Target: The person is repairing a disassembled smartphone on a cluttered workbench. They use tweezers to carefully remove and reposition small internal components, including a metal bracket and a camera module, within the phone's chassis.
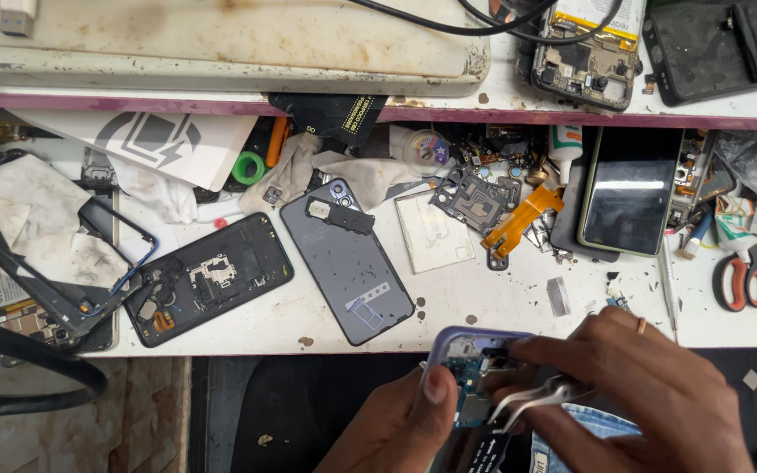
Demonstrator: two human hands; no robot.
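We steady an opened phone just below the counter edge: left hand gripping its side, right hand pinching tweezers over the board. A slip could scratch components, or drop the unsupported phone.

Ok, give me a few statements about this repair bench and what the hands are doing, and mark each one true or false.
1. The left hand holds an opened phone with its circuit board showing. True.
2. The right hand holds a screwdriver. False: it holds metal tweezers at the phone's inside.
3. Scissors with orange handles lie at the right end of the white bench. True.
4. The grey back cover stands upright against the shelf. False: it lies flat on the bench.
5. A ring is on a finger of the right hand. True.
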